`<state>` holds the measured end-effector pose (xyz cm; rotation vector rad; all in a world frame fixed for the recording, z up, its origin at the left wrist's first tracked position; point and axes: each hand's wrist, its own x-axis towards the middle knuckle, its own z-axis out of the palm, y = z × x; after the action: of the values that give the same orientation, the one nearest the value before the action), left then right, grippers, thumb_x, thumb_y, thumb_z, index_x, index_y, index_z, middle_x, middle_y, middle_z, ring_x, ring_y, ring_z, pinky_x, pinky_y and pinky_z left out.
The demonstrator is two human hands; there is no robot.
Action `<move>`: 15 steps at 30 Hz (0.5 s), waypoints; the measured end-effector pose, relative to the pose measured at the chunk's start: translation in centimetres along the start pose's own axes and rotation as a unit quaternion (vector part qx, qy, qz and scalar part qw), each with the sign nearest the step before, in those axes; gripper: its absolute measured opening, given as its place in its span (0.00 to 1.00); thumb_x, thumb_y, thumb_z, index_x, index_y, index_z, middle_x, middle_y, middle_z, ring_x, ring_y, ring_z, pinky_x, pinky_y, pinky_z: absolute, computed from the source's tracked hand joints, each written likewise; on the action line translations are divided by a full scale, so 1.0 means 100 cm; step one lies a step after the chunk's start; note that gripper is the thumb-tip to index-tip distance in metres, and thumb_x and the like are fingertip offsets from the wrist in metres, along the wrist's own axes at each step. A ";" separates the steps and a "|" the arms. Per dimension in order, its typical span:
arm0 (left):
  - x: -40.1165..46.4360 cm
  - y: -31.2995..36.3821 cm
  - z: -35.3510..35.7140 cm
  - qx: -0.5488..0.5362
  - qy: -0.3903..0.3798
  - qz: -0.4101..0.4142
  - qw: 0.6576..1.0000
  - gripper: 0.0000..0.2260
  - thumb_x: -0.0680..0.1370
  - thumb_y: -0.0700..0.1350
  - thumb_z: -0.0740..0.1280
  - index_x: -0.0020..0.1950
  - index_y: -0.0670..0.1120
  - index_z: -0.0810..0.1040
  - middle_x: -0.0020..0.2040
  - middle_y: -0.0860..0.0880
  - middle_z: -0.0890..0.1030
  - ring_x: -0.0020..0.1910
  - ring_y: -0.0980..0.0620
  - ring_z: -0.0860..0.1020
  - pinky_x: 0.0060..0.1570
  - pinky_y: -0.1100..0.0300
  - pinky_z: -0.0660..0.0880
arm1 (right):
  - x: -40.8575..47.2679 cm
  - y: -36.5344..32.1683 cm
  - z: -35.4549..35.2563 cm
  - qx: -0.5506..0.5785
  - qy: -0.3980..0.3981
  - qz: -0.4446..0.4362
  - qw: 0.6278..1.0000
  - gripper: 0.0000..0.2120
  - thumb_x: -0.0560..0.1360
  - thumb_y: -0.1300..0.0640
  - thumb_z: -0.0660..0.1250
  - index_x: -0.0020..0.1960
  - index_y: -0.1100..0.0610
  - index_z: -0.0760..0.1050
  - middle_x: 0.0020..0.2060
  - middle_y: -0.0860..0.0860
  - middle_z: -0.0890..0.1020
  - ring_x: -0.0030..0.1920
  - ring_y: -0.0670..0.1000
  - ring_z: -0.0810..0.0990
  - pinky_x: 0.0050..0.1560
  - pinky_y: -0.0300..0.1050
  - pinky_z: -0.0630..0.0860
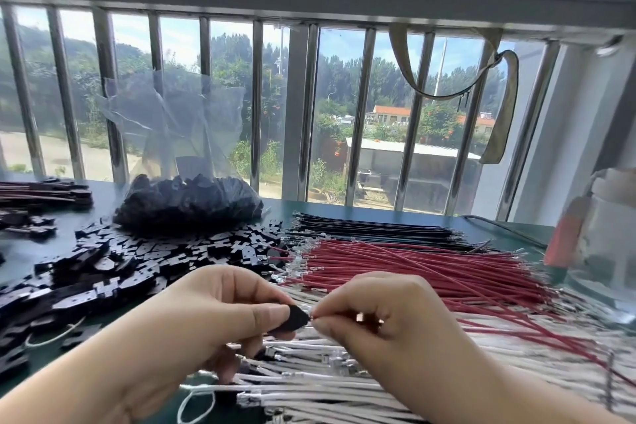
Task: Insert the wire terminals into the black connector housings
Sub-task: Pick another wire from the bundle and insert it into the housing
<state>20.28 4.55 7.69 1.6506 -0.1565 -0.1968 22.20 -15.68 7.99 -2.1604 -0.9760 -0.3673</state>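
Observation:
My left hand (220,313) pinches a small black connector housing (295,317) between thumb and fingers, low in the middle of the view. Close to its right, my right hand (375,320) pinches a wire terminal (312,315) whose metal tip touches the housing's right end. The wire's colour is hidden by my fingers. Under both hands lies a bundle of white wires (327,385) with metal terminals. Behind them are red wires (430,268) and black wires (378,229). Loose black housings (137,262) are heaped on the left.
A clear plastic bag (187,203) of black housings stands at the back by the barred window (309,113). Finished pieces (41,193) lie far left. A clear container (605,237) stands at the right edge. White rubber bands (196,404) lie on the green table (20,251).

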 end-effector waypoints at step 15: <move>-0.001 -0.002 0.005 -0.046 -0.035 0.010 0.998 0.17 0.54 0.47 0.76 0.38 0.41 0.84 0.34 0.41 0.81 0.23 0.55 0.72 0.17 0.65 0.69 | -0.001 0.003 0.000 -0.066 -0.004 -0.079 0.995 0.10 0.70 0.43 0.65 0.40 0.47 0.82 0.32 0.40 0.81 0.31 0.40 0.75 0.48 0.29 0.63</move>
<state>20.06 4.12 7.44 1.5506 -0.2147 -0.2428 22.37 -15.89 7.74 -2.2089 -1.1587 -0.5123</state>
